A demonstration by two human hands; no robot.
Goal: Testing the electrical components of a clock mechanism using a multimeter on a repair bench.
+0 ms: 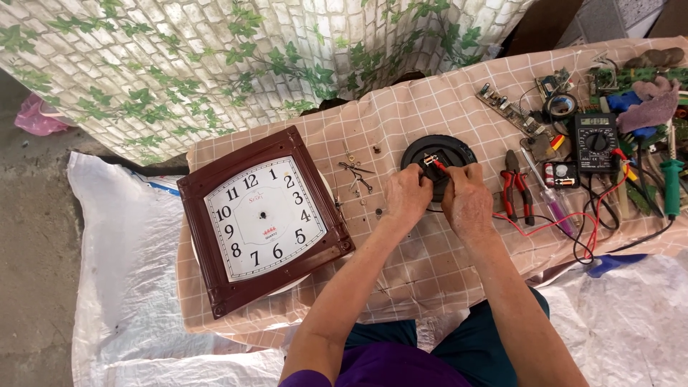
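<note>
A round black disc (438, 153) with a shallow rim lies on the table (430, 265), which is draped in a pink checked cloth, right of centre and just past the person's knuckles. A small black block sits in its middle, and red and black probe tips (434, 163) meet there. The left hand (405, 195) is curled with its fingertips pinched at the block's near edge; the right hand (467, 198) is closed on the probes beside it, thumb against forefinger. One square wall clock (264, 218) in a dark red frame, its white dial without pointers, lies to the left. To the right lie one pair of red-handled pliers (514, 188), one purple-handled screwdriver (553, 202) and one black multimeter (595, 142) with a red lead (566, 223). No containers are in sight
</note>
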